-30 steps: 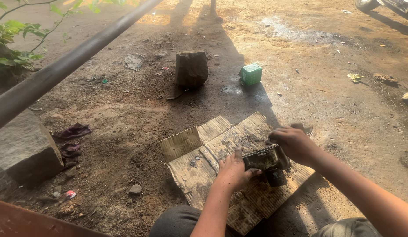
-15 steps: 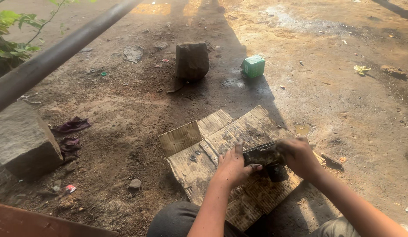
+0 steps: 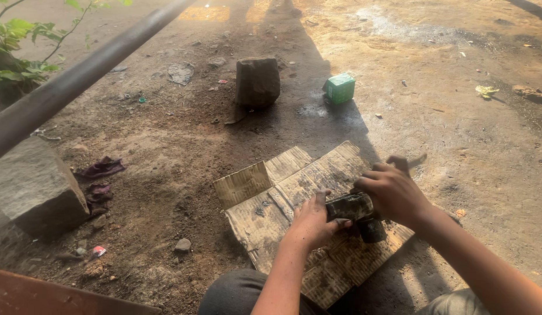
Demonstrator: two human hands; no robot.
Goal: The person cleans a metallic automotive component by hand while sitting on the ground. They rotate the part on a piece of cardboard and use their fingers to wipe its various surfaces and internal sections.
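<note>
A dark, greasy metal part (image 3: pixel 354 209) with a round black end rests over a flattened sheet of dirty cardboard (image 3: pixel 282 192) on the dirt ground. My left hand (image 3: pixel 313 221) grips the part's near left side, thumb up. My right hand (image 3: pixel 390 191) closes over the part from the right and top, and something thin and dark sticks out past its fingers. Both hands are smeared with grime. The underside of the part is hidden.
A dark stone block (image 3: pixel 257 80) and a small green box (image 3: pixel 340 88) lie farther out. A big grey stone (image 3: pixel 32 186) and purple rags (image 3: pixel 100 170) are at the left. A thick pipe (image 3: pixel 78 79) slants across the upper left, a rusty edge (image 3: pixel 43 294) at bottom left.
The view has shifted a little. Both hands stay on the metal part; my right hand has settled lower over its top and right side.
</note>
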